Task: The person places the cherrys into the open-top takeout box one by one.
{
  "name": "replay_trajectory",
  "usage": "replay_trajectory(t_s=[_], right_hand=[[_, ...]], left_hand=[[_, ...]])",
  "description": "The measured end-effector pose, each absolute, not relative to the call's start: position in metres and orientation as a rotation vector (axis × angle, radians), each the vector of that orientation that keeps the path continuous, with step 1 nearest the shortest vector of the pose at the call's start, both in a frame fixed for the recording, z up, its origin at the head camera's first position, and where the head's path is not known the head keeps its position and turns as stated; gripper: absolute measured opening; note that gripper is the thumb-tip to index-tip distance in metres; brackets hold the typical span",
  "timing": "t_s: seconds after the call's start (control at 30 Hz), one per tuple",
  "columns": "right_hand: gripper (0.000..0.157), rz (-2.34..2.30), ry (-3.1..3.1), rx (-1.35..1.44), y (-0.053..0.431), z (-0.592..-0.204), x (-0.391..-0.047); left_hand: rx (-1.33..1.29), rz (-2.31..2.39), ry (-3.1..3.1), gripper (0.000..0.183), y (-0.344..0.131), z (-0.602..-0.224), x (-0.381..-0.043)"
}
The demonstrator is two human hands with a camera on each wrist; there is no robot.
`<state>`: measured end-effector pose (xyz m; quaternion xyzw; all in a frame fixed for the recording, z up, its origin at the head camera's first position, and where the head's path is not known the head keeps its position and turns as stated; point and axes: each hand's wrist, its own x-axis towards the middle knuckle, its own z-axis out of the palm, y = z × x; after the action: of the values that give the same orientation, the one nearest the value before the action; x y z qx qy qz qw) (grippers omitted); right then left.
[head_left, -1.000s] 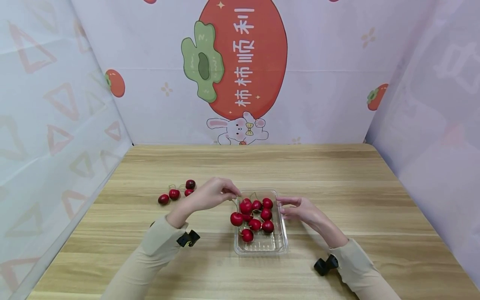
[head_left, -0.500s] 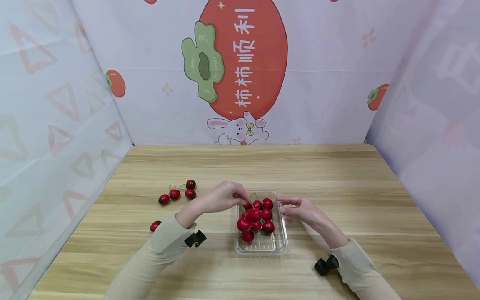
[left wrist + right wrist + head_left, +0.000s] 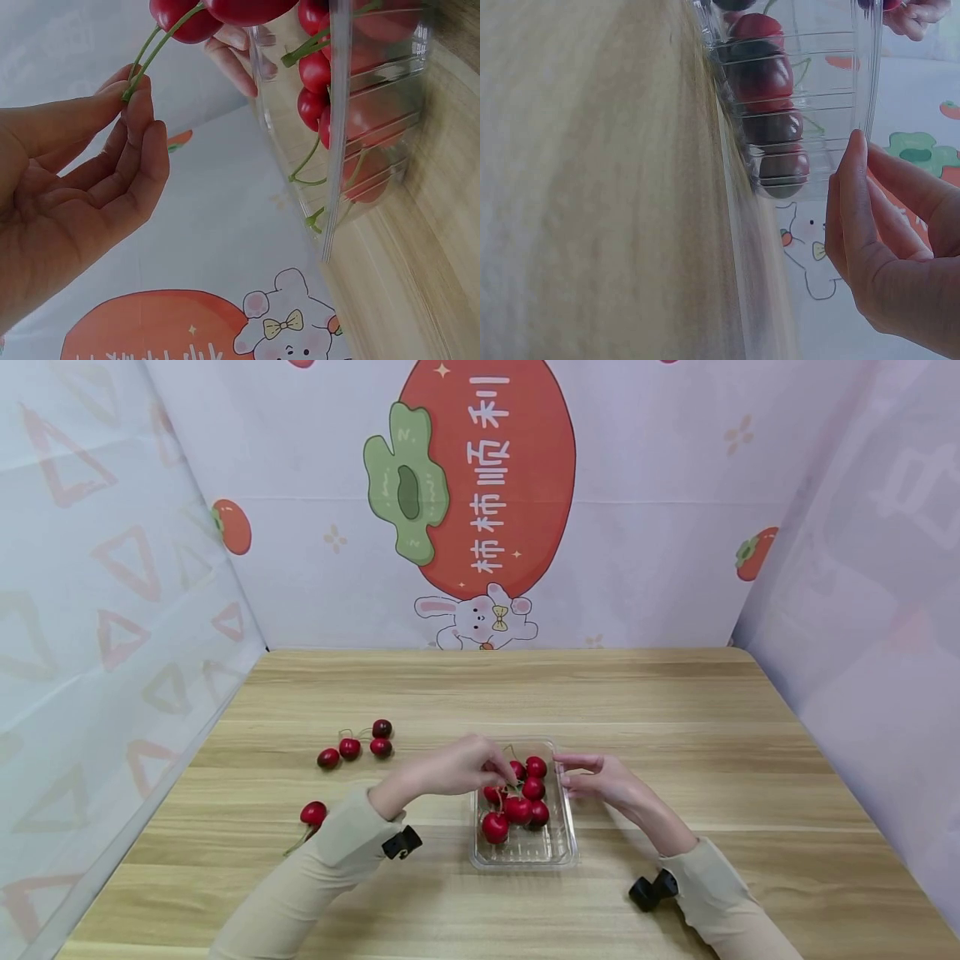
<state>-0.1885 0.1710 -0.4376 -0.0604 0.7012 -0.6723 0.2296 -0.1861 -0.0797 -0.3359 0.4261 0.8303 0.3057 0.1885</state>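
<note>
My left hand is over the clear plastic box, pinching the green stems of a pair of cherries between thumb and fingertips. The two red cherries hang from these stems; in the head view they are above the box's near half. Several other cherries lie in the box, partly hidden by the left hand. At the box's right side, my right hand touches the rim with fairly straight fingers, as the right wrist view also shows.
On the wooden table, several stemmed cherries lie at the left. Closer, beside the left sleeve, another cherry lies with its stem toward me, partly covered. A printed cloth stands behind the table.
My left hand has moved right and a little nearer, carrying the cherry pair from the box's left edge over its inside. The right hand stays at the rim.
</note>
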Motion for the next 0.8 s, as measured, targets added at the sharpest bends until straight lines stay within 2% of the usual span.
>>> replay_trajectory(t_s=[0.8], right_hand=[[0.052, -1.85, 1.917, -0.16, 0.171, -0.438, -0.189]], left_hand=[[1.176, 0.738, 2.284, 0.014, -0.065, -0.35, -0.179]])
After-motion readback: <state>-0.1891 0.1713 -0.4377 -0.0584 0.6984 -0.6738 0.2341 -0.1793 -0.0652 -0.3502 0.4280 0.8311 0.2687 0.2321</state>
